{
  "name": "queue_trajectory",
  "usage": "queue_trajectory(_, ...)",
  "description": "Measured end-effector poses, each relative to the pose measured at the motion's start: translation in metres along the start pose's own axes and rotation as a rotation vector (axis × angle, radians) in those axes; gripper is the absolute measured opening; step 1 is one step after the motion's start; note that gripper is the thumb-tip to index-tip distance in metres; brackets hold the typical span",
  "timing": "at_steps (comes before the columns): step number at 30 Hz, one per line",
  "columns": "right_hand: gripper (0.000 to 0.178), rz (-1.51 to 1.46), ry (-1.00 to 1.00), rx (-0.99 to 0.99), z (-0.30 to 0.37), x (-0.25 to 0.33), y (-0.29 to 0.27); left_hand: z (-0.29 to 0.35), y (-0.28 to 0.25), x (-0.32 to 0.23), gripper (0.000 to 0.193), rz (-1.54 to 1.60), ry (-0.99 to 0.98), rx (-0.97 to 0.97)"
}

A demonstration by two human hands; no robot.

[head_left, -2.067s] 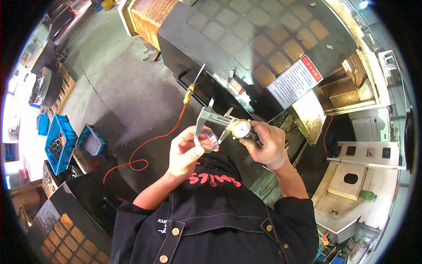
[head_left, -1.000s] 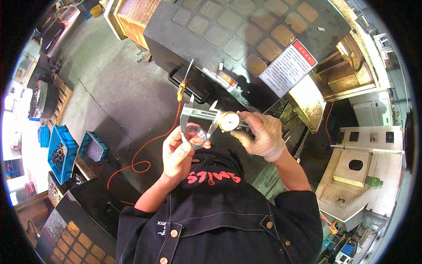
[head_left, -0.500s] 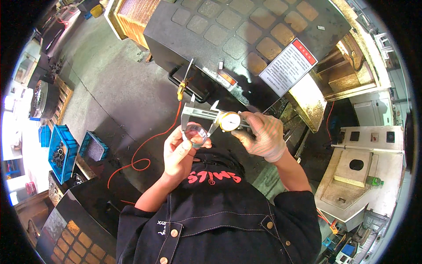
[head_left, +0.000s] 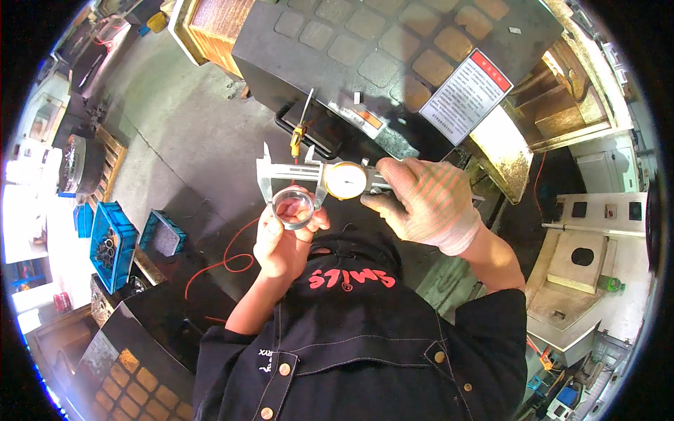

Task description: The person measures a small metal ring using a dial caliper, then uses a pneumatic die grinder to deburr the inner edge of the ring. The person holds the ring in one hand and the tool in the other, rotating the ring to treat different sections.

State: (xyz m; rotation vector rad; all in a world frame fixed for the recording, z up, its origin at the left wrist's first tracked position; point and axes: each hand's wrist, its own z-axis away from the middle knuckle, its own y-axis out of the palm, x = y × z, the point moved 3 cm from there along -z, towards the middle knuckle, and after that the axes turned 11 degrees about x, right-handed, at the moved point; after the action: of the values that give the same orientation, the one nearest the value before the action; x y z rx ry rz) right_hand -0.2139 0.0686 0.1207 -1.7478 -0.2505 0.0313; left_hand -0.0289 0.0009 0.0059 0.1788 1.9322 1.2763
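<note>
Between the thumb and fingers of my bare left hand (head_left: 279, 247) is a shiny metal ring (head_left: 293, 226), its open face turned up. My gloved right hand (head_left: 428, 203) grips the beam end of a dial caliper (head_left: 298, 170), thumb and forefinger close to the round yellow-rimmed dial (head_left: 345, 180). The caliper lies nearly level across the ring. Its two long jaws point toward me, one on each side of the ring; whether both touch the metal I cannot tell.
A dark machine housing (head_left: 330, 52) with a handle stands ahead, an air gun (head_left: 298, 135) with a red hose hanging by it. At left, a blue crate (head_left: 112, 249) holds metal rings, beside a smaller blue bin (head_left: 163, 235). A pale machine (head_left: 572, 281) stands at right.
The caliper has moved left and turned closer to level. My left hand and the ring have shifted slightly left, and the ring's opening now faces up more fully.
</note>
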Motion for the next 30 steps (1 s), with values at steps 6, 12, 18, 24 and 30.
queue_trajectory(6,0.041,0.02,0.013,0.021,-0.003,0.0,0.003,-0.001,-0.003,-0.002,0.064,-0.033,-0.001,0.001)
queue_trajectory(12,0.041,0.004,0.009,-0.006,0.0,-0.001,0.007,0.0,-0.004,-0.001,0.062,-0.011,-0.001,0.02)
queue_trajectory(18,0.041,-0.038,-0.012,-0.102,0.006,-0.003,0.01,-0.001,-0.003,-0.001,0.054,0.002,0.01,0.097)
queue_trajectory(24,0.044,-0.022,-0.06,-0.145,0.009,-0.005,0.015,-0.003,0.003,-0.003,0.051,-0.074,0.028,0.138)
queue_trajectory(30,0.042,-0.059,-0.043,-0.181,0.012,-0.005,0.015,-0.004,0.009,-0.005,0.051,-0.114,0.021,0.161)
